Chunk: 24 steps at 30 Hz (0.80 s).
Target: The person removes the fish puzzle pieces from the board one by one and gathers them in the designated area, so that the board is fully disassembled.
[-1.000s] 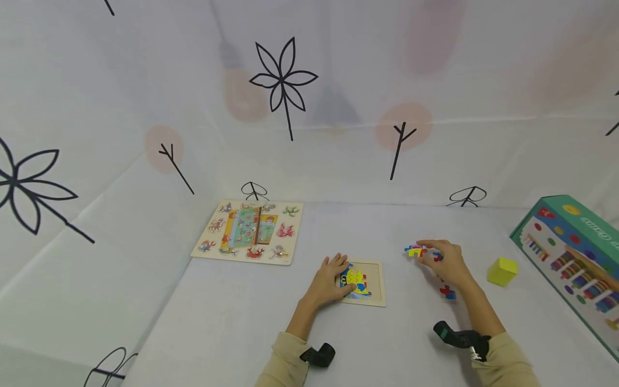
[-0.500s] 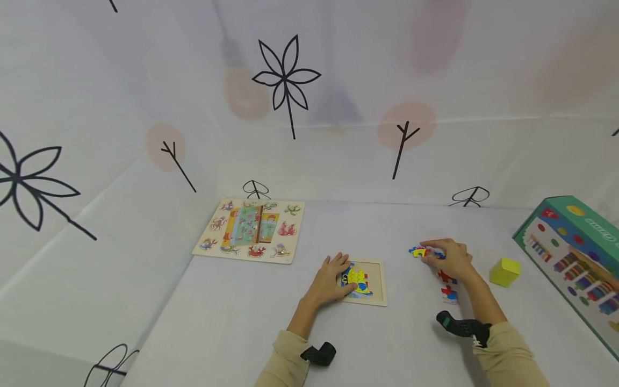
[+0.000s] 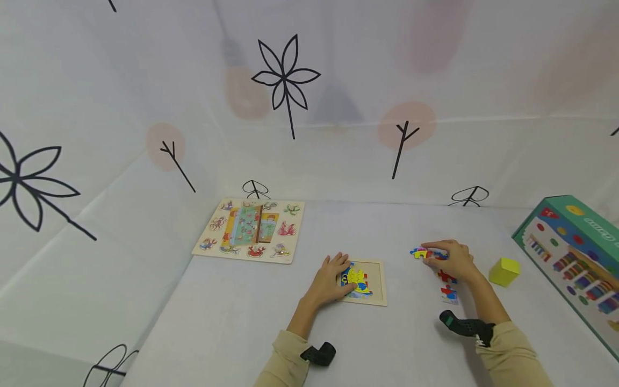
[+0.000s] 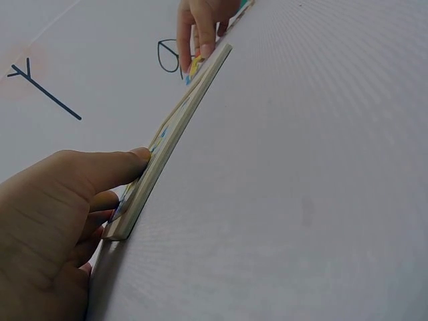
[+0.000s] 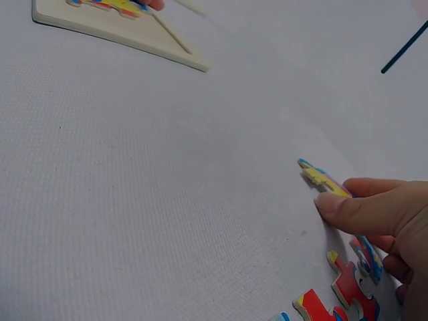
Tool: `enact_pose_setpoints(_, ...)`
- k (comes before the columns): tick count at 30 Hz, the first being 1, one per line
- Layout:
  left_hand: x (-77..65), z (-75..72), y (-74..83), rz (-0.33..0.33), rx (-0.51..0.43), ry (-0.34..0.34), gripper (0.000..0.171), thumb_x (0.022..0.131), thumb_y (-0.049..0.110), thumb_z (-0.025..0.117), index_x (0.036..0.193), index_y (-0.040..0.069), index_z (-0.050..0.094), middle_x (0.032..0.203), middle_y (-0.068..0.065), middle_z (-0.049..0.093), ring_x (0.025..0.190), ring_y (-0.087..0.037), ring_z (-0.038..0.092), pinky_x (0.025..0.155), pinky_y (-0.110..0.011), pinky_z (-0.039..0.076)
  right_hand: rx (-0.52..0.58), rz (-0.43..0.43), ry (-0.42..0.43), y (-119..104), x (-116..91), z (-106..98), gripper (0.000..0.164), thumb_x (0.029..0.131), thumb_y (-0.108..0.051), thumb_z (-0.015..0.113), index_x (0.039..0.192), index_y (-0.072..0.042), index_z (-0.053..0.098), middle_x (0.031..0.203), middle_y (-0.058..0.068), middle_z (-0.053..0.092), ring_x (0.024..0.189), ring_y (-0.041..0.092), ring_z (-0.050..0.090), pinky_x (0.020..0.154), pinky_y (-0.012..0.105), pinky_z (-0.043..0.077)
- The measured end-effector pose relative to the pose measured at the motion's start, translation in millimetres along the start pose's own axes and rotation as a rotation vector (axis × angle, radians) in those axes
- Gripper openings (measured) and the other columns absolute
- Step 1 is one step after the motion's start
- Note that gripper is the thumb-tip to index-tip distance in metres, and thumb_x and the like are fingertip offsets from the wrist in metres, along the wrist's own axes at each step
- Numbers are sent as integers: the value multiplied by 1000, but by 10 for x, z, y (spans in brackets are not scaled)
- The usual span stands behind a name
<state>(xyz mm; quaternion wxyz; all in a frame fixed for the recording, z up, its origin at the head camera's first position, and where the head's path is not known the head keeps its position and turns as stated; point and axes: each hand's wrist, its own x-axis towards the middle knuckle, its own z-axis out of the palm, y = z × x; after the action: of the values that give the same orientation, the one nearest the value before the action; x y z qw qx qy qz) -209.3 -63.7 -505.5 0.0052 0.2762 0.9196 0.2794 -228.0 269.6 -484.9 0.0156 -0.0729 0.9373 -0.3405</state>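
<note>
My left hand (image 3: 325,282) rests on the left side of a small wooden puzzle tray (image 3: 379,285), fingers extended and thumb over the pieces. Fitted pieces with a yellow figure (image 3: 355,277) fill part of the tray; the hand covers some of them. To the right, my right hand (image 3: 452,260) pinches a yellow and blue jigsaw piece (image 5: 324,180) between thumb and fingers, tilted close over the table. Several loose red and blue jigsaw pieces (image 5: 348,281) lie beneath and beside that hand, partly hidden by it in the head view.
A larger puzzle board (image 3: 295,236) with sea-animal pictures lies at the back left, with colourful flat items on it. A yellow block (image 3: 504,272) stands right of my right hand. Beyond it is a green toy box (image 3: 561,252). A patterned white cloth (image 3: 338,161) hangs behind the table.
My right hand has shifted slightly right with the pinched piece, and more of the loose red piece beneath shows. My left hand has stayed on the tray.
</note>
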Motion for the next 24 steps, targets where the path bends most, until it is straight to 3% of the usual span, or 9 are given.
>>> enact_pose_setpoints(10,3,12,-4,-3,11,-2,60,85,34,63,134,1,51,144,-9,43,139,-21,30,116,-40,15,-27,15,-30,16,0,-3,47,84,-24,69,122,1,58,128,39,34,113,62,25,82,69,26)
enact_pose_setpoints(24,-3,11,10,1,-1,22,59,84,32,66,132,0,53,143,-10,45,138,-21,32,115,-40,17,-43,-3,-14,12,-20,10,38,87,-18,64,119,1,59,127,39,34,112,63,25,82,71,26)
